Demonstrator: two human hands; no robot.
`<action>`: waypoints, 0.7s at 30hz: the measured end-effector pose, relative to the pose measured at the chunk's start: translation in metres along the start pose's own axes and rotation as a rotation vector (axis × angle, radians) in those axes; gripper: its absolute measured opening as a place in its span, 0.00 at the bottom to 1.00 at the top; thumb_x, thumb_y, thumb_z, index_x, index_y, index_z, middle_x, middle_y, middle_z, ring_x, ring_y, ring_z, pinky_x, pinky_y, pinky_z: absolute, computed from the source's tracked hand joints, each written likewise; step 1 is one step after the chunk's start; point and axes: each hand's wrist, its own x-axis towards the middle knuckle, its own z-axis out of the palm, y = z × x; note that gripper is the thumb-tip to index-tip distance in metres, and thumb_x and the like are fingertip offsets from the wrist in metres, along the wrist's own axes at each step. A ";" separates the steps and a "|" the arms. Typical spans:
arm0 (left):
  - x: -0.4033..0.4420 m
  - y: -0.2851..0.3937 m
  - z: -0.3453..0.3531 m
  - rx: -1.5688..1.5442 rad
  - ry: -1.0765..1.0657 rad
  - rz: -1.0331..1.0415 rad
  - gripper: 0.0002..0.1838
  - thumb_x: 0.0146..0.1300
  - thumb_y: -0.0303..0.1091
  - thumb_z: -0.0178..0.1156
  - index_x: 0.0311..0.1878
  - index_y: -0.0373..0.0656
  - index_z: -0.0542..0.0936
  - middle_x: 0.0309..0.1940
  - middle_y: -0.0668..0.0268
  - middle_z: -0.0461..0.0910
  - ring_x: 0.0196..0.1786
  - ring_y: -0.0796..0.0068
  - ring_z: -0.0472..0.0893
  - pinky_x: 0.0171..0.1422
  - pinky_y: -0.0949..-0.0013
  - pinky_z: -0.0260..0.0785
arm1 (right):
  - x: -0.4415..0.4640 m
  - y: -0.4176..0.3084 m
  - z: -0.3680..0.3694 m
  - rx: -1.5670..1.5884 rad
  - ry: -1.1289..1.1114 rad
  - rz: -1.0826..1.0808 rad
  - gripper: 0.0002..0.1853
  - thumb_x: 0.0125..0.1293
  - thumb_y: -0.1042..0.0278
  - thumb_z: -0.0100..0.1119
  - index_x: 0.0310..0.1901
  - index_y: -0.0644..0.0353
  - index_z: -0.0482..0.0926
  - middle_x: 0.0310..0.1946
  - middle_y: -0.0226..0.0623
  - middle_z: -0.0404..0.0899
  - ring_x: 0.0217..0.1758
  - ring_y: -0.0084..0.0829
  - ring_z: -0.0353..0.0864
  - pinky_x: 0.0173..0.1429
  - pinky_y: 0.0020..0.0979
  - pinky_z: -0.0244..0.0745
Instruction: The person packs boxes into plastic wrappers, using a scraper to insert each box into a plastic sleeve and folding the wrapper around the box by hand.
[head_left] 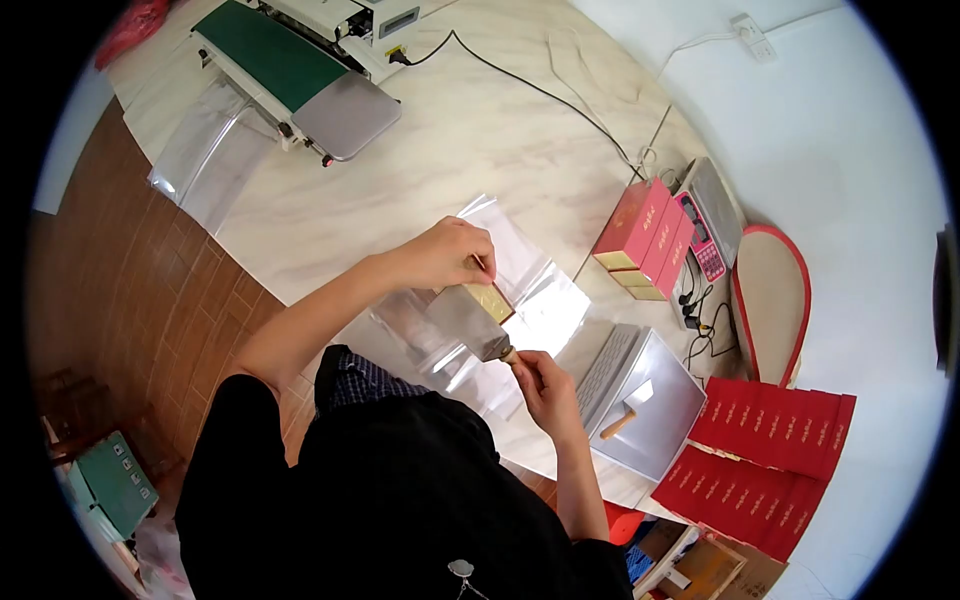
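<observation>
A putty knife (466, 322) with a broad metal blade and a wooden handle is in my right hand (550, 392), whose fingers are wrapped round the handle. Its blade lies against a small gold box (489, 300), covering part of it. My left hand (452, 252) is closed, with thumb and fingers pinched at the box's upper edge. Beneath both hands, clear plastic film (525, 258) is spread on the marbled table (480, 120). The film catches bright glare, and its lower part passes behind my body.
A metal tray (655, 400) on the right holds a second wooden-handled scraper (622, 418). Red boxes (645, 240), a pink-keyed scale (705, 230) and stacked red packets (770, 425) stand beyond. A machine with a green belt (275, 55) and a black cable (540, 88) occupy the back.
</observation>
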 end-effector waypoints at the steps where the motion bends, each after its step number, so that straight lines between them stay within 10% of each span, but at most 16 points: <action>1: 0.001 0.000 0.000 -0.033 0.066 -0.064 0.05 0.61 0.36 0.67 0.34 0.47 0.84 0.42 0.69 0.81 0.54 0.74 0.76 0.69 0.62 0.59 | 0.002 -0.003 -0.001 -0.016 0.026 0.007 0.09 0.69 0.71 0.63 0.47 0.64 0.79 0.24 0.38 0.80 0.22 0.24 0.75 0.29 0.26 0.71; 10: -0.029 -0.040 0.053 -0.669 0.539 0.101 0.35 0.77 0.60 0.37 0.63 0.36 0.73 0.56 0.61 0.77 0.63 0.69 0.73 0.71 0.64 0.60 | 0.005 -0.012 -0.002 -0.192 0.092 -0.023 0.09 0.68 0.70 0.62 0.48 0.61 0.79 0.33 0.45 0.84 0.31 0.41 0.86 0.35 0.34 0.79; 21: -0.010 -0.058 0.079 -0.478 0.826 0.137 0.40 0.74 0.63 0.30 0.53 0.35 0.79 0.43 0.59 0.83 0.49 0.67 0.81 0.60 0.67 0.64 | -0.023 -0.008 -0.016 -0.343 0.115 -0.048 0.08 0.70 0.71 0.58 0.48 0.61 0.76 0.28 0.47 0.82 0.29 0.49 0.82 0.33 0.37 0.74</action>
